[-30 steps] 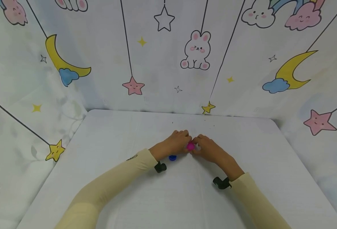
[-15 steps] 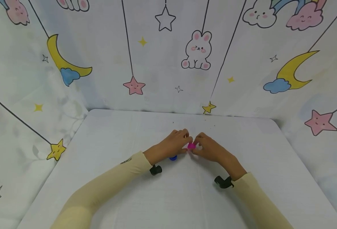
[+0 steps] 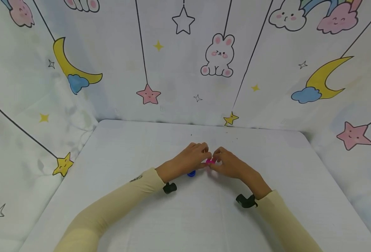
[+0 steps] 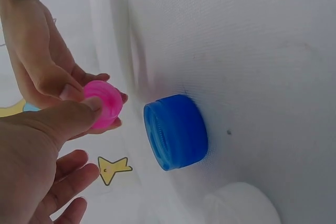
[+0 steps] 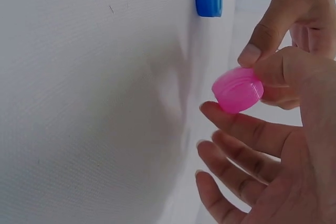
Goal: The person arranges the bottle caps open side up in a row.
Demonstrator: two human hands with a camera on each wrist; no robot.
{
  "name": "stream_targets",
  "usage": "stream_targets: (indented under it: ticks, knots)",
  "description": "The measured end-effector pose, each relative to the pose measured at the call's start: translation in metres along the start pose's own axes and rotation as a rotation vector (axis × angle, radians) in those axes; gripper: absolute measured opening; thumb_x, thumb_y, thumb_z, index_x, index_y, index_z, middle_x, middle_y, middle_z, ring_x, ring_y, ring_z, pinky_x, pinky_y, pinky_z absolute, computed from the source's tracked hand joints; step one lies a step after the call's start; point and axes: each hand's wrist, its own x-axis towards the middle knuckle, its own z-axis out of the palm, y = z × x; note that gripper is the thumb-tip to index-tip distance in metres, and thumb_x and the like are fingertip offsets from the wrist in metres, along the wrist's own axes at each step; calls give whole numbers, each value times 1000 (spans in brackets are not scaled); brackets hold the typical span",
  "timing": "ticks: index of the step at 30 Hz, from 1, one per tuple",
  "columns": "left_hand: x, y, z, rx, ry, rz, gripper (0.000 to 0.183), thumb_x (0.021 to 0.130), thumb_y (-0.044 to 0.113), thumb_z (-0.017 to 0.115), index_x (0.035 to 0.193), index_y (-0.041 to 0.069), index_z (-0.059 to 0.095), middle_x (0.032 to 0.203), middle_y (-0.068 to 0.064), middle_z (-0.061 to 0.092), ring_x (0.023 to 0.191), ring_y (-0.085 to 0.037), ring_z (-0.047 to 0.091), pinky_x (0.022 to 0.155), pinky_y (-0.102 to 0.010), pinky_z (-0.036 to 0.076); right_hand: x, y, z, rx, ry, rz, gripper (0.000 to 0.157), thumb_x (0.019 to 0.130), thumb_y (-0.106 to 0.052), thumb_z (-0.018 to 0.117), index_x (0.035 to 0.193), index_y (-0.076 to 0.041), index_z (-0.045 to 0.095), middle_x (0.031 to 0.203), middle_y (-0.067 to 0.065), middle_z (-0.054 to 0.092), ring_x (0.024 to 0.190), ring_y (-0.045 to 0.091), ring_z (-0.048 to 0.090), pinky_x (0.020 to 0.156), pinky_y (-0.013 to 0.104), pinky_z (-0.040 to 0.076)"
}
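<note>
A small pink plastic bottle cap (image 3: 209,162) is held up between both hands near the middle of the table. My left hand (image 3: 192,159) pinches it, the thumb laid flat across its face in the left wrist view. From the other side my right hand (image 3: 228,163) grips the same cap (image 5: 237,90) between thumb and index finger, its other fingers spread loosely. On the table just below the left hand sits a larger blue bottle cap (image 4: 177,132), its ridged side and recessed end showing in the left wrist view.
A white rounded object (image 4: 242,205) lies beside the blue cap at the lower edge of the left wrist view. The white table (image 3: 185,217) meets a cartoon-printed backdrop (image 3: 179,70) at its back and sides. Each wrist carries a black camera (image 3: 170,188).
The pink cap has turned between the fingers and shows less from above. My left hand and forearm have shifted slightly left. The blue cap stays on the table.
</note>
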Motion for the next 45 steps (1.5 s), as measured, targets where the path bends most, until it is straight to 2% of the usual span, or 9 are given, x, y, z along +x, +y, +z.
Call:
stream_targets:
  ticks: [6,10,14,18,22,25,32,38,45]
  knots:
    - [-2,-4,1,-61,-25,-54,21,101,37,73,117,22,75,127,-2,62,113,-18,65,98,-36,50,-2,0,0,-20,51,-33,27,102,-33,68,116,-10,74,134,13,59,108,26,65,91,47,57]
    - [-1,-8,1,-195,-65,-156,24,102,40,72,115,21,76,129,-3,61,114,-19,63,98,-38,51,-5,-1,-2,-26,102,-77,26,102,-27,70,122,-11,70,133,12,60,105,26,65,89,45,58]
    - [0,-11,1,-292,-85,-249,29,102,43,70,114,18,78,132,-4,61,117,-21,63,101,-42,51,-8,-3,-3,-9,118,-74,30,100,-28,72,126,-13,68,134,9,59,107,27,65,89,43,59]
    - [0,-14,-1,-394,-82,-299,31,103,42,69,112,14,79,134,-7,61,121,-24,63,106,-49,49,-10,-5,-2,-9,118,-77,38,96,-29,76,129,-15,65,135,6,57,109,27,65,87,41,59]
    - [0,-16,-2,-521,-91,-332,30,103,37,69,111,10,79,133,-10,60,121,-26,64,104,-46,53,-11,-6,1,-34,144,-113,44,94,-27,81,131,-13,63,135,7,57,108,27,66,87,40,60]
    - [0,-17,-1,-611,-108,-351,28,103,32,68,108,7,80,129,-11,61,119,-25,62,99,-40,55,-11,-7,3,-49,167,-135,44,92,-25,84,129,-11,64,133,8,58,107,27,67,87,40,60]
    - [-2,-20,-4,-762,-150,-386,31,103,28,67,98,1,82,126,-12,60,121,-24,54,104,-45,49,-11,-8,4,-50,203,-186,34,94,-20,82,123,-10,69,128,6,60,104,25,67,86,40,61]
    - [-5,-23,-2,-776,-178,-382,31,103,28,65,99,2,82,128,-11,62,122,-23,54,105,-45,49,-12,-9,4,-25,192,-190,27,94,-20,82,118,-12,70,128,4,60,105,24,67,86,41,62]
    - [-10,-21,-2,-770,-196,-314,28,100,26,73,122,10,71,138,-15,52,128,-29,58,106,-45,52,-14,-8,6,-21,149,-157,25,93,-19,83,115,-14,71,128,4,59,106,23,66,87,41,62]
